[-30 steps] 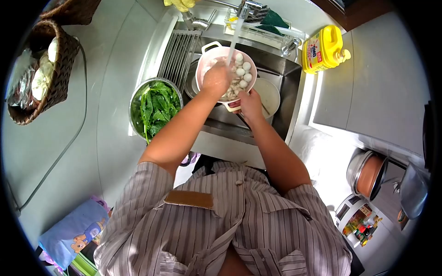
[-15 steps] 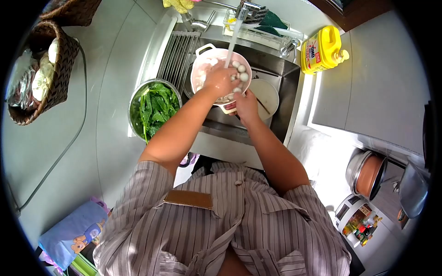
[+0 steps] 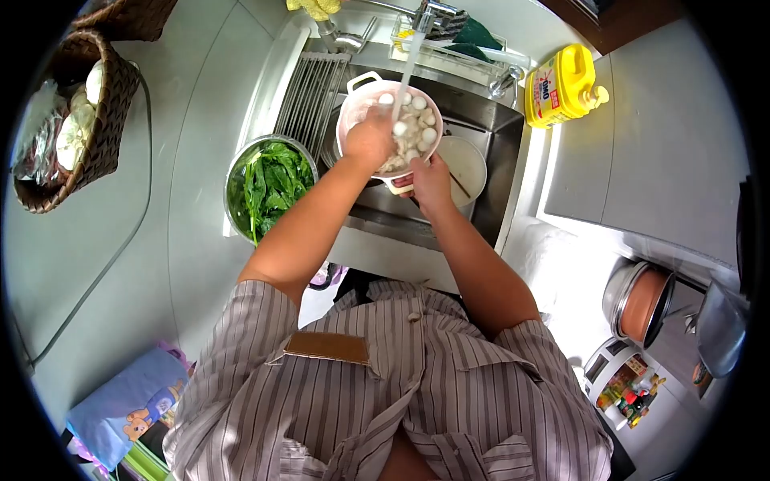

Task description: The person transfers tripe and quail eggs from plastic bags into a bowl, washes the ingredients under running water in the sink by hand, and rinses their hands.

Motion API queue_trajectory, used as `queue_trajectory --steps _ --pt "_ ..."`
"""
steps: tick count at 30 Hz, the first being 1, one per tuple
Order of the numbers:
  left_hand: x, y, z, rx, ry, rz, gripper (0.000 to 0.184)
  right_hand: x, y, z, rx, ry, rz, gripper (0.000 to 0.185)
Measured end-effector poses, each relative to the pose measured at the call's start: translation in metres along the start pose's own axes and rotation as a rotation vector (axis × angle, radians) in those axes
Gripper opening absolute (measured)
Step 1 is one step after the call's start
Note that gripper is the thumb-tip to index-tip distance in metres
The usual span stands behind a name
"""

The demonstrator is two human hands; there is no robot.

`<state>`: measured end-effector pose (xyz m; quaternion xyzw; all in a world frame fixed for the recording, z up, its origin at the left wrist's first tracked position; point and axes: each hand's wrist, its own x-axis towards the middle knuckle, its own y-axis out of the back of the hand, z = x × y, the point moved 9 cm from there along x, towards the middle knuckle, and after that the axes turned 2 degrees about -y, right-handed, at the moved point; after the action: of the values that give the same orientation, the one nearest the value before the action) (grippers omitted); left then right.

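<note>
A pink, white-handled basin (image 3: 350, 120) is held over the sink under the running tap (image 3: 429, 16). White round balls (image 3: 428, 135) and smaller pale pieces lie in its water; their exact kind is unclear. My left hand (image 3: 370, 143) is inside the basin on its left side, touching the contents, its fingers mostly hidden. My right hand (image 3: 429, 178) is closed around the near handle (image 3: 399, 186) of the basin, thumb by the rim. Below and to the right, a whitish round bowl (image 3: 467, 160) with a brown stick across it rests in the sink.
Leafy greens (image 3: 277, 188) fill a metal bowl left of the sink (image 3: 505, 132). A rolled drying rack (image 3: 309, 96) spans the sink's left side. A yellow detergent bottle (image 3: 561, 88) stands at right. Far left hangs a woven basket (image 3: 112, 104) with garlic-like bulbs and plastic bags.
My left hand has shifted left within the basin, uncovering more of the balls and pale pieces. My right hand keeps its hold on the handle, and water still runs.
</note>
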<state>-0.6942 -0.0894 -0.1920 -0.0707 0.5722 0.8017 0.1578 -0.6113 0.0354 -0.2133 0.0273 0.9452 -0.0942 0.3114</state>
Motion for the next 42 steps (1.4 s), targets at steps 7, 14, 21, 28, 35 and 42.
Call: queue_trajectory --steps 7,14,21,28,35,42 --pt "-0.035 0.052 0.039 -0.068 -0.302 0.296 0.057 -0.005 0.012 -0.008 -0.011 -0.013 0.021 0.032" --pt "0.002 0.025 0.039 -0.046 -0.119 0.286 0.065 -0.005 0.000 -0.007 0.047 -0.011 0.004 0.038" --pt "-0.030 0.031 0.055 -0.101 -0.384 0.023 0.067 -0.009 0.021 -0.008 0.013 0.000 0.031 0.031" --pt "-0.022 0.041 0.049 -0.143 -0.266 0.283 0.088 -0.021 0.035 -0.016 -0.001 -0.016 0.068 0.029" --pt "-0.011 -0.003 0.088 -0.400 -0.251 0.204 0.098 -0.044 0.080 -0.041 -0.120 0.046 0.184 0.031" --pt "-0.004 -0.022 0.159 -0.783 -0.385 0.295 0.097 -0.079 0.138 -0.103 -0.477 0.131 0.360 0.033"
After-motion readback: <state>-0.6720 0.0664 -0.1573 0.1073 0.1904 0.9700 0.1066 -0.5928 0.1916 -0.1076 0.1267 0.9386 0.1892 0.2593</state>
